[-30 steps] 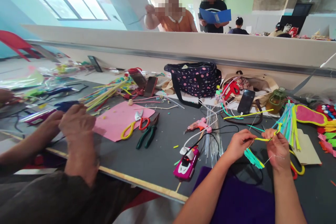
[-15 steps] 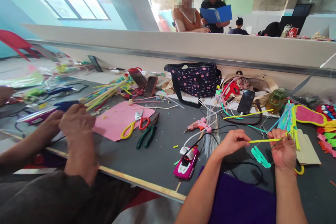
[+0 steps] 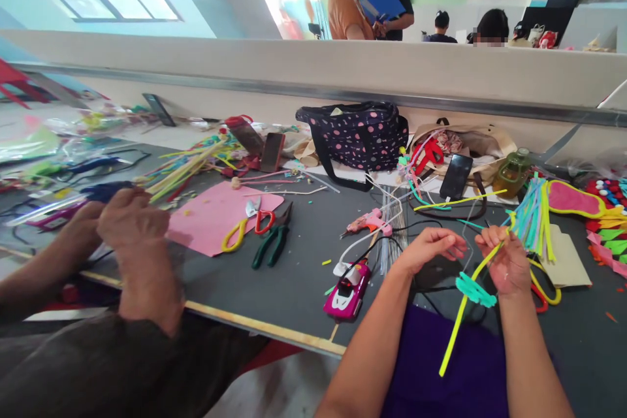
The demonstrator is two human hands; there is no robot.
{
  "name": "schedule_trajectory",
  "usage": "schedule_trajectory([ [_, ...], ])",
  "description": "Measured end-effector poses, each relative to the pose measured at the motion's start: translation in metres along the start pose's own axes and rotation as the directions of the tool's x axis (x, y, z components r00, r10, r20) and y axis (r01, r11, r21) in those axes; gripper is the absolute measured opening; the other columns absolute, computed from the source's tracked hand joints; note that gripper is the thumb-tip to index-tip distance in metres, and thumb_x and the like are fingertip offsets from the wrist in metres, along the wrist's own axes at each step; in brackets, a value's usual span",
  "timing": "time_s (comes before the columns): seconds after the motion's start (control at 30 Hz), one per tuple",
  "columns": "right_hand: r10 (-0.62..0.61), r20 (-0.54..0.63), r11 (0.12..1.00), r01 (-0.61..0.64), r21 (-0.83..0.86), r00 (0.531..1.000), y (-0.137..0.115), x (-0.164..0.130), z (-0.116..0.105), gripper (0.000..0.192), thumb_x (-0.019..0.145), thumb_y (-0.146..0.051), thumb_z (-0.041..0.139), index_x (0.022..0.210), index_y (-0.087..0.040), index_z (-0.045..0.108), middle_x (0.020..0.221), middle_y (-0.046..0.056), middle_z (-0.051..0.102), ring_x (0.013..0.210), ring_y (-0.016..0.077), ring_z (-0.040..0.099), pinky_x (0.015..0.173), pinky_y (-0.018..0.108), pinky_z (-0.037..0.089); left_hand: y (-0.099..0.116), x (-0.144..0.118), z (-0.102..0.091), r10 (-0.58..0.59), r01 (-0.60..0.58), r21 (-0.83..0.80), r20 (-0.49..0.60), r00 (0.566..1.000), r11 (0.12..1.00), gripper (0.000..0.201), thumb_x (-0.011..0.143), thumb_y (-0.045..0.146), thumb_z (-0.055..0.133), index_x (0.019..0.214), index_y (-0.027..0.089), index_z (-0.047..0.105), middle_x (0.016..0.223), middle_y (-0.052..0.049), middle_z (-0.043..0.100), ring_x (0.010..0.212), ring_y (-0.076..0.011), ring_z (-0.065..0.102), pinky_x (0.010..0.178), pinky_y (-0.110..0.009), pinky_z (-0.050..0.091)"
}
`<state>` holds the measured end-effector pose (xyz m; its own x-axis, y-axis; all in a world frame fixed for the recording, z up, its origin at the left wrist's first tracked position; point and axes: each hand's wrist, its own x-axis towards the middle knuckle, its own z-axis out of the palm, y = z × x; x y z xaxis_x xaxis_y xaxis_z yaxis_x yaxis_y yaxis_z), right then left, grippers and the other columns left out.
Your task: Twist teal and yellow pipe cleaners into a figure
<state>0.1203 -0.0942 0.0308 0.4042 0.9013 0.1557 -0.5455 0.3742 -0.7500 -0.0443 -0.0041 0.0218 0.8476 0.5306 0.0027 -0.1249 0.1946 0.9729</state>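
My right hand is shut on a yellow pipe cleaner that slants down and to the left from its fingers, over the purple cloth on my lap. A teal fuzzy piece sits on the pipe cleaner just below that hand. My left hand is a few centimetres to the left, fingertips pinched together and off the yellow stem. A thin grey wire runs past them; I cannot tell whether they hold it.
Another person's hands work at the left. On the dark table lie a pink toy car, a pink glue gun, scissors, green pliers, a pink sheet, a polka-dot bag, a phone and pipe-cleaner bundles.
My left hand let go of the yellow pipe cleaner. Its free end swung down from level to hang diagonally from my right hand. The view tilted down slightly.
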Motion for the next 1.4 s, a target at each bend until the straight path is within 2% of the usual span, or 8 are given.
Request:
schedule_trajectory([
  [0.1,0.082,0.017,0.996,-0.081,-0.028,0.997,0.011,-0.002,0.008,0.022,0.068,-0.037,0.076,0.067,-0.021,0.06,0.068,-0.002,0.049,0.067,0.0131,0.048,0.067,0.031,0.045,-0.01,0.008,0.01,-0.047,0.031,-0.116,-0.143,0.989,0.993,0.044,0.071,0.051,0.072,0.083,0.009,0.068,0.075,-0.008,0.068,0.066,-0.0152,0.064,0.065,-0.026,0.05],
  [0.17,0.155,0.001,0.986,-0.155,-0.06,0.988,0.016,-0.003,0.01,0.019,0.067,-0.036,0.076,0.074,-0.022,0.066,0.074,-0.001,0.056,0.065,0.0125,0.051,0.063,0.03,0.046,-0.015,0.012,0.019,-0.09,0.057,-0.194,-0.166,0.982,0.979,0.047,0.065,0.053,0.076,0.076,0.008,0.066,0.067,-0.006,0.065,0.058,-0.0126,0.061,0.061,-0.025,0.049],
  [0.37,0.238,-0.076,0.958,-0.247,-0.143,0.968,0.021,-0.005,0.014,0.028,0.065,-0.031,0.077,0.091,-0.022,0.072,0.086,0.001,0.066,0.055,0.0082,0.05,0.048,0.021,0.041,-0.016,0.013,0.028,-0.091,0.039,-0.398,-0.112,0.989,0.917,0.048,0.055,0.049,0.084,0.075,0.008,0.066,0.069,-0.006,0.067,0.062,-0.0142,0.063,0.065,-0.028,0.05],
  [0.6,0.262,-0.01,0.953,-0.261,-0.151,0.965,0.021,-0.009,0.022,0.025,0.068,-0.031,0.075,0.092,-0.023,0.073,0.099,0.003,0.067,0.049,0.0051,0.046,0.039,0.019,0.039,-0.016,0.009,0.023,-0.078,0.063,-0.468,-0.012,0.997,0.881,0.045,0.055,0.04,0.087,0.078,0.009,0.064,0.069,-0.005,0.066,0.059,-0.0123,0.061,0.062,-0.026,0.049],
  [0.7,0.254,-0.018,0.951,-0.253,-0.178,0.967,0.022,-0.01,0.021,0.023,0.068,-0.032,0.075,0.088,-0.021,0.072,0.109,0.004,0.065,0.049,0.0049,0.048,0.038,0.02,0.042,-0.017,0.01,0.023,-0.069,0.059,-0.484,-0.004,0.998,0.873,0.045,0.054,0.038,0.087,0.08,0.01,0.064,0.066,-0.002,0.062,0.056,-0.0101,0.058,0.059,-0.024,0.047],
  [0.93,0.183,-0.047,0.965,-0.188,-0.182,0.982,0.024,-0.008,0.019,0.023,0.067,-0.032,0.077,0.087,-0.023,0.071,0.098,0.002,0.068,0.056,0.0081,0.054,0.046,0.021,0.045,-0.016,0.011,0.022,-0.078,0.063,-0.466,-0.013,0.997,0.883,0.042,0.054,0.035,0.087,0.08,0.009,0.066,0.068,0.0,0.06,0.057,-0.0086,0.056,0.059,-0.024,0.049],
  [1.23,0.102,-0.207,0.978,-0.136,-0.16,0.973,0.028,-0.002,0.012,0.024,0.065,-0.038,0.079,0.076,-0.02,0.068,0.076,0.0,0.065,0.057,0.0095,0.052,0.05,0.022,0.042,-0.014,0.01,0.029,-0.143,0.11,-0.41,-0.048,0.989,0.905,0.041,0.053,0.038,0.087,0.071,0.01,0.063,0.065,-0.001,0.061,0.056,-0.0099,0.057,0.063,-0.029,0.052],
  [1.4,-0.025,-0.197,0.955,-0.035,-0.296,0.98,0.029,-0.002,0.007,0.025,0.068,-0.041,0.077,0.073,-0.019,0.065,0.071,-0.002,0.061,0.061,0.0101,0.051,0.056,0.022,0.041,-0.014,0.011,0.031,-0.092,0.051,-0.326,-0.111,0.99,0.944,0.039,0.055,0.036,0.086,0.075,0.01,0.064,0.066,0.0,0.061,0.057,-0.0088,0.057,0.063,-0.025,0.049],
])
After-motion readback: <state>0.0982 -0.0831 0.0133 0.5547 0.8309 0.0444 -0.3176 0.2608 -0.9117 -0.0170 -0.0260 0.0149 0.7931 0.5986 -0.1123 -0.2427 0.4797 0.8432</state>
